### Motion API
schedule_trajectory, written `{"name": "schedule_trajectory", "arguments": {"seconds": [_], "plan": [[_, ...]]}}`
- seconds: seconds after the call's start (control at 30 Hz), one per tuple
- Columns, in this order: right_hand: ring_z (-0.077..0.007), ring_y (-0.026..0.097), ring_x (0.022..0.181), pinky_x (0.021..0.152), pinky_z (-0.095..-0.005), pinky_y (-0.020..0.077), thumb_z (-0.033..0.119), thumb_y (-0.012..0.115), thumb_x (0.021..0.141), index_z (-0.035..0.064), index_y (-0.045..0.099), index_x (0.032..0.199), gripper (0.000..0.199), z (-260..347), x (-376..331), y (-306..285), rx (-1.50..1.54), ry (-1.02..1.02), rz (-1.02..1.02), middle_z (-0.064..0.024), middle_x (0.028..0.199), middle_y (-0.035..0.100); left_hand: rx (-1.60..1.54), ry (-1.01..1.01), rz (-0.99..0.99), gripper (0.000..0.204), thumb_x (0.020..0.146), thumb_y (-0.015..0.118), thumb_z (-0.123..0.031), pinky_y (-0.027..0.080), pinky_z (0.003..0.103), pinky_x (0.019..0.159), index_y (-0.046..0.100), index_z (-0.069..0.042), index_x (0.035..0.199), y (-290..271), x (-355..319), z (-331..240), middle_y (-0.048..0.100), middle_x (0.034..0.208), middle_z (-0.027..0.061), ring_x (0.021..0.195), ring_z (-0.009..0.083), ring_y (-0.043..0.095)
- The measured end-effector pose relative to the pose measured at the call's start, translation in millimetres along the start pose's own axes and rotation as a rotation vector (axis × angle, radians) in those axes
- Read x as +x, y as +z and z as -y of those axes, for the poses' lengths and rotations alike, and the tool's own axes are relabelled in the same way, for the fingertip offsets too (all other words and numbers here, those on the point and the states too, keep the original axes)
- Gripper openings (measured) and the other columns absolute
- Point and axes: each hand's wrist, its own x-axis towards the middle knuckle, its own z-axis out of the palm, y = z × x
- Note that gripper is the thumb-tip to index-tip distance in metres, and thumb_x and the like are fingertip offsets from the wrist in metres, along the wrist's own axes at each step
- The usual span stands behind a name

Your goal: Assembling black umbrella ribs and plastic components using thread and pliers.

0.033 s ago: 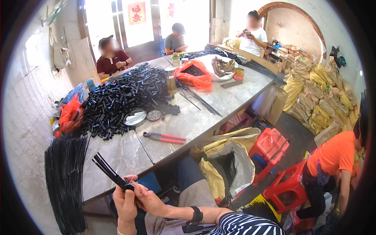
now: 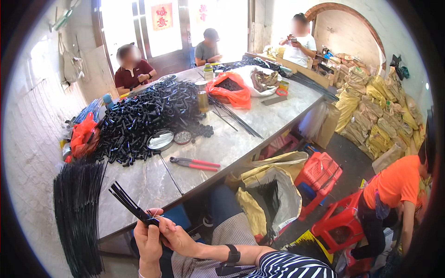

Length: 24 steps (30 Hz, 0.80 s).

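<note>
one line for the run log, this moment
left hand: gripping black rod bundle | right hand: touching same bundle | red-handled pliers: lying on grey table

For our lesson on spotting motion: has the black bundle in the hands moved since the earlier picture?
No: the black bundle shows no visible shift in any direction against the table seam.

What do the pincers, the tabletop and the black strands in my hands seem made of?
Pincers: dark, metal-looking head; smooth red grips, probably plastic or rubber. Tabletop: grey veining and soft sheen suggest polished stone or a lookalike. Black strands: thin, stiff-looking, faintly shiny, so perhaps plastic or coated wire; unclear which.
</note>
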Motion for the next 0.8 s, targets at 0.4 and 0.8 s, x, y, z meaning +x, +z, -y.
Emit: {"name": "schedule_trajectory", "arguments": {"seconds": [0.4, 0.8], "plan": [[-0.0083, 0.038, 0.057, 0.049, -0.0259, 0.0320, 0.046, 0.032, 0.100, -0.0021, 0.055, 0.094, 0.054, -8, 11, 1, 0.027, 0.028, -0.107, -0.0003, 0.059, 0.043, 0.153, 0.009, 0.024, 0.039, 0.094, 0.054, -0.037, 0.051, 0.033, 0.062, 0.045, 0.000, 0.094, -2, 12, 9, 0.048, 0.071, 0.0045, 0.066, 0.0168, 0.056], [-0.0169, 0.058, 0.099, 0.086, -0.0296, 0.0468, 0.024, 0.051, 0.096, -0.0016, 0.052, 0.121, 0.035, 21, 41, -42, -0.346, -0.025, -0.038, -0.0133, 0.100, 0.061, 0.112, 0.018, -0.205, 0.029, 0.100, 0.044, -0.031, 0.034, 0.024, 0.046, 0.047, -0.003, 0.094, -29, 40, 17, 0.039, 0.066, -0.0008, 0.052, 0.0088, 0.041]]}}
